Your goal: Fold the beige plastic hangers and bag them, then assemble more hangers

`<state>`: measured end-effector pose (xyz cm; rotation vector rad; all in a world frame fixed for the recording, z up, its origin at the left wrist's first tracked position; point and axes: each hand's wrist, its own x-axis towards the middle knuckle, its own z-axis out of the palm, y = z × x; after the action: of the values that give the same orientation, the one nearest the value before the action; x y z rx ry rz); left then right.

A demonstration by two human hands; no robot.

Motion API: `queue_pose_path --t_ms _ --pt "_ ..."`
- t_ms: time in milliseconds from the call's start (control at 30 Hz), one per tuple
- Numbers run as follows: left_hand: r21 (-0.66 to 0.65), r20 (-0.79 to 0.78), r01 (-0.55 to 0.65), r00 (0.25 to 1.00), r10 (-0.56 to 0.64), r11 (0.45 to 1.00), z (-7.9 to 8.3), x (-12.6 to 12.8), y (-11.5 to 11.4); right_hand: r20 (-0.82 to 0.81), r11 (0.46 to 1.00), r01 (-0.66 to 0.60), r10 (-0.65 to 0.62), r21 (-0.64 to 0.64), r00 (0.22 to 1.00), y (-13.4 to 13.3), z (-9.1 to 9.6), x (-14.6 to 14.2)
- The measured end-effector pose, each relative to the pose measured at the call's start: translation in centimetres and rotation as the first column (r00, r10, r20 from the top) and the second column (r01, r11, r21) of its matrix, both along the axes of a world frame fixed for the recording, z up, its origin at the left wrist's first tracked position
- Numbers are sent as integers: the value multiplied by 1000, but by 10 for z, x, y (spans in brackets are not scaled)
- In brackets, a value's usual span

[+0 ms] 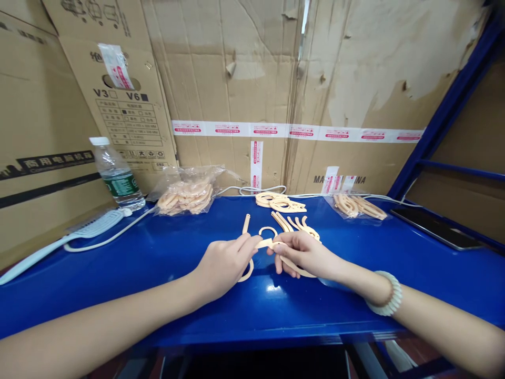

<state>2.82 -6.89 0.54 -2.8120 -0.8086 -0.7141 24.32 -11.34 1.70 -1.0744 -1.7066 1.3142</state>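
Observation:
My left hand (226, 266) is closed in a pinch on a flat beige plastic piece (264, 243), which looks like part of a folding hanger. My right hand (310, 255) pinches beige plastic at the other end of it. From under the right hand sticks out a curved beige loop (298, 267). Another curved piece (248, 271) shows below my left fingers, and a straight piece (246, 223) stands out beyond them. Just past the hands lie a thin open ring (268, 230), straight arms (281, 221) and several curved hooks (302, 223). The fingers partly hide how the held parts meet.
Behind lie stacked beige loops (280, 201), a clear bag of beige pieces (183, 195) and a smaller bag (357, 205). A water bottle (118, 176) and pale blue hairbrush (94, 226) are left, a dark phone (436, 228) right. Cardboard (236, 79) walls the blue table (158, 295).

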Motion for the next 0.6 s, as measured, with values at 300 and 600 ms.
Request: queue_pose_path --t_ms 300,600 --pt "200 -126 122 987 -98 972 3 2 -3 -22 988 -78 76 -131 997 -10 1 -9" --pt "92 -98 68 993 -59 993 14 3 -8 254 962 65 -134 263 958 -23 3 -13"
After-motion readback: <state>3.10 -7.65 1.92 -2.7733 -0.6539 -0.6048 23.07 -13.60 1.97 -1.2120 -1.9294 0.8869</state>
